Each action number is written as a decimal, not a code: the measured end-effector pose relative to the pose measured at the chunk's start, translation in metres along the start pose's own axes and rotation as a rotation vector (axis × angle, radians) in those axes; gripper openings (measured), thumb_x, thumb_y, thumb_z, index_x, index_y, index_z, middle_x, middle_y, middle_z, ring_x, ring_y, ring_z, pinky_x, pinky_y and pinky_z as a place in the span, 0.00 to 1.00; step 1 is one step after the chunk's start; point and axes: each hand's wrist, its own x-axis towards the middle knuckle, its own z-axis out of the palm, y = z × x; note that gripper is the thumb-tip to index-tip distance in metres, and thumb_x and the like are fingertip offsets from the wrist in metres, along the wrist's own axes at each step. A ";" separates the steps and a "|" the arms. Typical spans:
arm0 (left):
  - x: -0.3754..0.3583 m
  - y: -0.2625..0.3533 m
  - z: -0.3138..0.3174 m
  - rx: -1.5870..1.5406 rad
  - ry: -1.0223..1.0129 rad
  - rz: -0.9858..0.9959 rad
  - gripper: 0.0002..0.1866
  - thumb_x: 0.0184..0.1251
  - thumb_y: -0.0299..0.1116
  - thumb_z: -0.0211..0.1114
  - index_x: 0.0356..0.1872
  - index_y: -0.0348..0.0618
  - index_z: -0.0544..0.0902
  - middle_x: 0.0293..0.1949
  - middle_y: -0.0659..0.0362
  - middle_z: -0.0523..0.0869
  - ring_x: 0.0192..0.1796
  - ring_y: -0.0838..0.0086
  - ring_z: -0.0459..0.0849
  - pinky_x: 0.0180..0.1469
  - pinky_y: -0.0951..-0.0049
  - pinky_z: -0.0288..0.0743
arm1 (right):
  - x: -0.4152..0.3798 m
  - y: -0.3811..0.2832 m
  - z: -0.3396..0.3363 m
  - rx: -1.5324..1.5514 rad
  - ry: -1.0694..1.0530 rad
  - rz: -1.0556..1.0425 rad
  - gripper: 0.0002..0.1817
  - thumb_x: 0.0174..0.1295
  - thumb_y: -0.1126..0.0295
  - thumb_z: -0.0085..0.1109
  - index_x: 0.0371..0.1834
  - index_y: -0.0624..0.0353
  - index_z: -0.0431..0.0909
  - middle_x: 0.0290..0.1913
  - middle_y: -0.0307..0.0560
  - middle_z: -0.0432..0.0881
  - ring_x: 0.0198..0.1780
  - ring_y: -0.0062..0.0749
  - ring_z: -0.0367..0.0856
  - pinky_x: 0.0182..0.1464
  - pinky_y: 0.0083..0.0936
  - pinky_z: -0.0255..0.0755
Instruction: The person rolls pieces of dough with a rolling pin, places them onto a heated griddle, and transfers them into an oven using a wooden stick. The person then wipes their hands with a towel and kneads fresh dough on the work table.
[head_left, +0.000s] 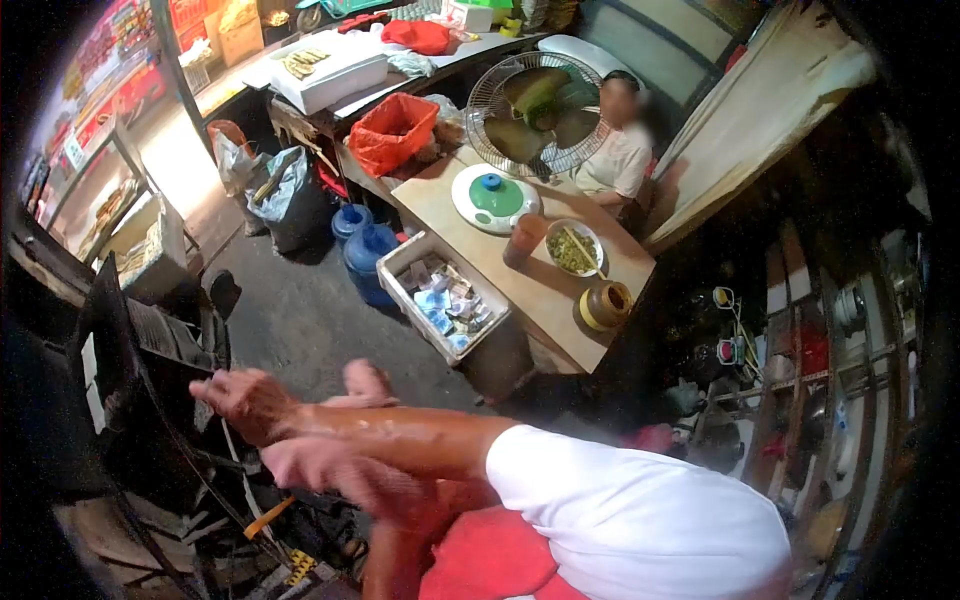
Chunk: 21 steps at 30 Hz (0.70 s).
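My right arm, in a white sleeve, reaches across to the left, its bare forearm shiny as if wet. At its end my right hand [243,402] looks loosely curled, with no object visible in it; motion smears the fingers. My left hand [375,488] comes from below and wraps round the right forearm with what looks like a pink cloth [315,465]. Blur and the cloth hide most of the left fingers. Red clothing [490,560] covers my front.
A foam box of banknotes [445,305] adjoins a wooden table [625,255] holding a green-and-white lid [495,205], a cup [523,242], a bowl of food [575,248] and a jar [604,305]. Behind are a fan [540,115] and a seated person [615,150]. Blue jugs [370,262] stand on the floor.
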 end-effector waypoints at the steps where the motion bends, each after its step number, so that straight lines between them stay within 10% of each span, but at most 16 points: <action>1: -0.004 -0.016 0.003 0.031 -0.019 -0.018 0.37 0.62 0.51 0.68 0.68 0.46 0.68 0.61 0.53 0.75 0.63 0.68 0.74 0.68 0.66 0.64 | 0.001 -0.002 -0.013 -0.241 -0.031 -0.140 0.22 0.59 0.68 0.60 0.58 0.54 0.74 0.49 0.45 0.79 0.40 0.38 0.80 0.42 0.33 0.71; 4: -0.011 -0.048 0.012 0.167 -0.138 -0.135 0.37 0.62 0.51 0.68 0.68 0.46 0.68 0.62 0.53 0.74 0.64 0.67 0.73 0.68 0.65 0.64 | -0.011 0.042 0.047 -0.505 -0.479 -0.213 0.17 0.58 0.66 0.62 0.51 0.57 0.77 0.42 0.41 0.79 0.39 0.34 0.79 0.41 0.30 0.68; 7: -0.012 -0.043 0.015 0.353 -0.302 -0.281 0.37 0.62 0.52 0.68 0.68 0.46 0.67 0.62 0.53 0.74 0.64 0.67 0.73 0.68 0.65 0.63 | -0.075 0.127 0.129 -0.552 -0.430 -0.230 0.14 0.53 0.64 0.69 0.25 0.50 0.70 0.25 0.31 0.64 0.31 0.26 0.69 0.35 0.27 0.62; 10: -0.018 -0.034 0.011 0.345 -0.302 -0.179 0.38 0.62 0.52 0.68 0.69 0.46 0.67 0.62 0.52 0.74 0.65 0.66 0.73 0.69 0.64 0.62 | -0.024 -0.005 -0.005 -0.619 -0.531 -0.048 0.05 0.57 0.67 0.66 0.31 0.52 0.78 0.32 0.44 0.79 0.38 0.36 0.82 0.37 0.35 0.74; 12: -0.028 -0.021 0.005 0.270 -0.228 -0.014 0.38 0.62 0.52 0.68 0.69 0.46 0.67 0.62 0.52 0.74 0.65 0.66 0.73 0.69 0.64 0.62 | -0.032 -0.023 0.023 -0.146 -0.643 0.114 0.14 0.62 0.66 0.63 0.50 0.53 0.82 0.50 0.54 0.84 0.53 0.52 0.82 0.54 0.46 0.76; 18: -0.082 0.018 -0.026 0.106 0.029 0.408 0.38 0.61 0.53 0.67 0.69 0.45 0.67 0.63 0.52 0.73 0.66 0.65 0.72 0.70 0.63 0.61 | -0.051 -0.210 0.071 0.607 -1.249 -0.156 0.30 0.67 0.68 0.61 0.73 0.50 0.68 0.47 0.55 0.86 0.47 0.39 0.86 0.51 0.34 0.77; 21: -0.110 0.020 -0.036 0.031 0.129 0.566 0.39 0.61 0.53 0.67 0.70 0.45 0.66 0.63 0.52 0.73 0.66 0.65 0.71 0.70 0.62 0.60 | -0.059 -0.330 0.049 0.696 -1.371 -0.570 0.38 0.71 0.63 0.56 0.80 0.52 0.49 0.37 0.67 0.85 0.43 0.66 0.83 0.46 0.52 0.75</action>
